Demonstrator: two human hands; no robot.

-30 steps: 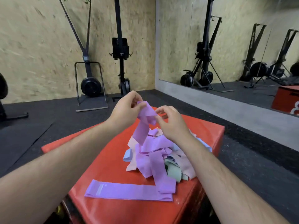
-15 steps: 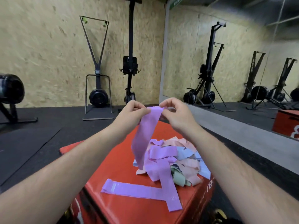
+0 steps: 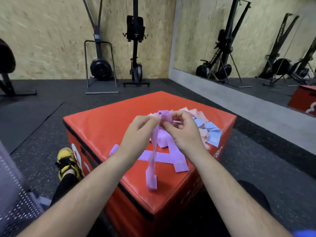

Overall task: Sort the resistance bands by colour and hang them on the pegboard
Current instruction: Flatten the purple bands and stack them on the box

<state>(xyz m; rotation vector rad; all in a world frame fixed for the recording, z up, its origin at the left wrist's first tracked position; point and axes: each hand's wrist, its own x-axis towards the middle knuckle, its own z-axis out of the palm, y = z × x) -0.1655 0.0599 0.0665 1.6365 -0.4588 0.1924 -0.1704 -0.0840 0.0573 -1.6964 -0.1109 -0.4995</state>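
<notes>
Nearest the camera, two bare forearms reach forward over a red padded vinyl box [image 3: 106,127] that stands on the dark speckled rubber floor [image 3: 266,168]; a yellow and black shoe [image 3: 65,161] rests on the floor just beside the box's left face. A long purple fabric resistance band [image 3: 151,165] hangs from both hands, its lower end folded over and touching the box top near the front edge. The left hand [image 3: 136,135] pinches the upper end of this band between thumb and fingertips, and the right hand [image 3: 183,132] pinches the same end just beside it, the two hands almost touching. Under the wrists another flat purple band [image 3: 164,158] lies across the box top. Beyond the hands sits a loose heap of bands [image 3: 200,124] on the right half of the box, with pale pink pieces at the back and light blue pieces toward the right edge. Farther off, black exercise machines [image 3: 100,65] stand against a chipboard wall [image 3: 42,31], and a wall mirror [image 3: 256,40] fills the right side.
</notes>
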